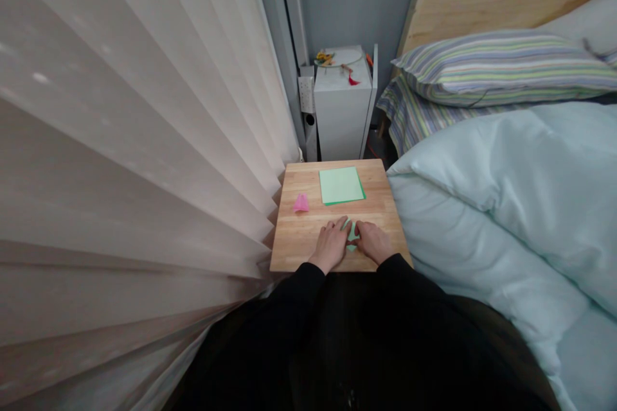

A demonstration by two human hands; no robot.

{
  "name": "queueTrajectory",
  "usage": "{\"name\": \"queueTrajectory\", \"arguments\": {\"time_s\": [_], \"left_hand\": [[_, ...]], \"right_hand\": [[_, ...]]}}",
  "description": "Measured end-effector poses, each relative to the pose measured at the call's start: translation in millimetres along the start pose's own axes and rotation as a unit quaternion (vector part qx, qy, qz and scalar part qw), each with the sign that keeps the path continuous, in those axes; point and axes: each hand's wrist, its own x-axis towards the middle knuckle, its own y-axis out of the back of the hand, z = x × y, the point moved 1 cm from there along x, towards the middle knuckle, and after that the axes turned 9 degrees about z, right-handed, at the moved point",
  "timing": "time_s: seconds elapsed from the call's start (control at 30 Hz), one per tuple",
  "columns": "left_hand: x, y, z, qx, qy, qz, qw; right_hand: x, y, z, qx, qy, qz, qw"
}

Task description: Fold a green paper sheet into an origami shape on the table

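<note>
The small pale-green paper piece (353, 233) lies between the hands, at the near side of the light wooden tabletop (295, 245). The left hand (331, 241) is palm down, fingers slightly spread, its fingertips at the paper; the right hand (373, 241) is curled narrow against the other edge (whether either pinches it, I cannot tell). Uneven finger pressure could skew the paper and set a crooked crease. The pink folded-paper shape (301, 203), far left of the hands, looks light enough for a stray sleeve to knock away. No brand, label or writing is readable.
</note>
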Motion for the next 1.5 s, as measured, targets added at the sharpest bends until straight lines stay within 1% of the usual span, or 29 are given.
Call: {"name": "queueTrajectory", "arguments": {"time_s": [0.2,0.33,0.47,0.57,0.8,1.03,1.2,1.23,1.27,1.37,1.43,1.5], "left_hand": [[-6,1,14,0.052,-0.009,0.039,0.998],[-13,-9,25,0.060,-0.033,0.029,0.997],[-18,-20,26,0.049,-0.049,0.035,0.997],[-18,-24,26,0.043,-0.041,0.035,0.998],[-14,-24,31,0.045,0.000,0.024,0.999],[-7,-28,29,0.065,0.005,0.012,0.998],[4,-18,22,0.043,0.014,0.028,0.999],[5,-14,20,0.037,0.019,0.036,0.998],[5,-10,17,0.033,0.040,0.046,0.998],[3,-1,8,0.028,0.130,0.062,0.989],[2,1,3,0.013,0.173,0.064,0.983],[3,0,-1,-0.019,0.195,0.059,0.979]], "right_hand": [[-4,2,-3,-0.012,-0.003,0.000,1.000],[-9,3,-9,-0.021,-0.003,0.010,1.000],[-11,2,-14,-0.029,-0.006,0.012,0.999],[-11,1,-14,-0.032,-0.004,0.012,0.999],[-10,0,-13,-0.030,0.001,0.012,0.999],[-12,2,-16,-0.030,0.003,0.012,0.999],[-15,8,-16,-0.035,0.004,0.012,0.999],[-15,9,-16,-0.035,0.003,0.010,0.999],[-16,9,-17,-0.036,0.002,0.008,0.999],[-17,10,-19,-0.035,-0.002,0.004,0.999],[-17,10,-21,-0.034,-0.006,0.005,0.999],[-18,10,-22,-0.032,-0.008,0.004,0.999]]}}
